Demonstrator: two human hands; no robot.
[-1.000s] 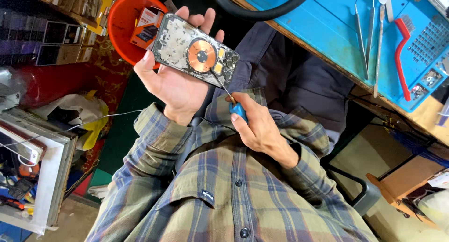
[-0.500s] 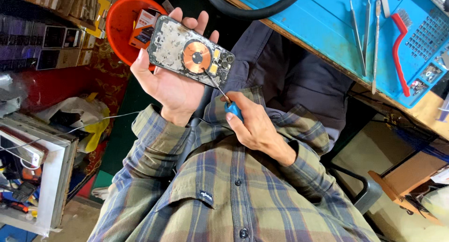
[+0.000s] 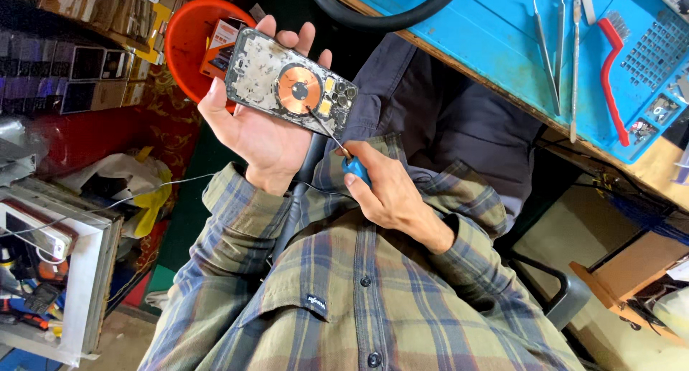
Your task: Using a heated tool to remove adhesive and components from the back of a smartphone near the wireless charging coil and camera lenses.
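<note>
You are holding the opened phone (image 3: 291, 84) a touch lower and nearer the middle of the view than half a second ago, while its tilt is staying much the same and the screwdriver (image 3: 337, 145) is still meeting it at the lower edge of the copper coil. Your left hand (image 3: 262, 127) is cradling the phone from beneath, the thumb lying along its near long edge and the fingertips (image 3: 287, 37) curling over the far one, so that grip is wrapped firmly around the phone's body. Your right hand (image 3: 384, 191) is staying low over your plaid shirt (image 3: 359, 299), its grip pressed tight around the blue handle of the screwdriver, with the thin metal shaft rising to the phone's open back. Most of that handle is sitting hidden inside your fist, and the tip itself is too small to make out against the parts beside the coil. The phone is hanging in the air above your lap, in front of the orange bowl (image 3: 190, 44), part of which it is covering. The blue tabletop (image 3: 488, 41) is running off the upper right of the view, carrying tweezers (image 3: 549, 48) and a red-handled brush (image 3: 613, 77), well apart from both hands
</note>
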